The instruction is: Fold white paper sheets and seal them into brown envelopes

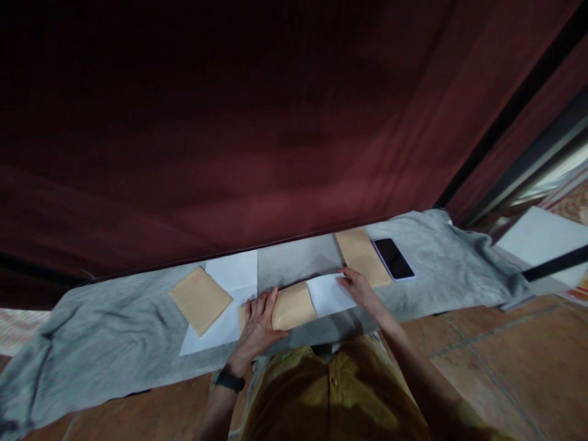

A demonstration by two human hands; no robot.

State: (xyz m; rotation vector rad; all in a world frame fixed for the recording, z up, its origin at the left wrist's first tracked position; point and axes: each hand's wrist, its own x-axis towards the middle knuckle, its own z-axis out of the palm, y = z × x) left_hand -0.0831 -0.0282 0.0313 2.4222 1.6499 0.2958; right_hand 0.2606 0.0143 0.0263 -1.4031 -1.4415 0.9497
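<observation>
A brown paper envelope (294, 306) lies in front of me on the grey cloth. My left hand (261, 321) rests on its left part, fingers stretched out and spread. From the envelope's right end a folded white sheet of paper (329, 294) sticks out; how far it reaches inside is hidden. My right hand (358, 288) pinches the right edge of this sheet between thumb and fingers. Left of my left hand, a second brown envelope (201, 300) lies turned at an angle over white sheets (236, 269).
Another brown envelope (362, 257) lies at the back right, beside a dark-screened phone (394, 258). The grey cloth (436, 263) covers a long narrow surface against a dark red hanging fabric (294, 153). Tiled floor (514, 349) shows at the near side; a white box-like object (542, 245) stands right.
</observation>
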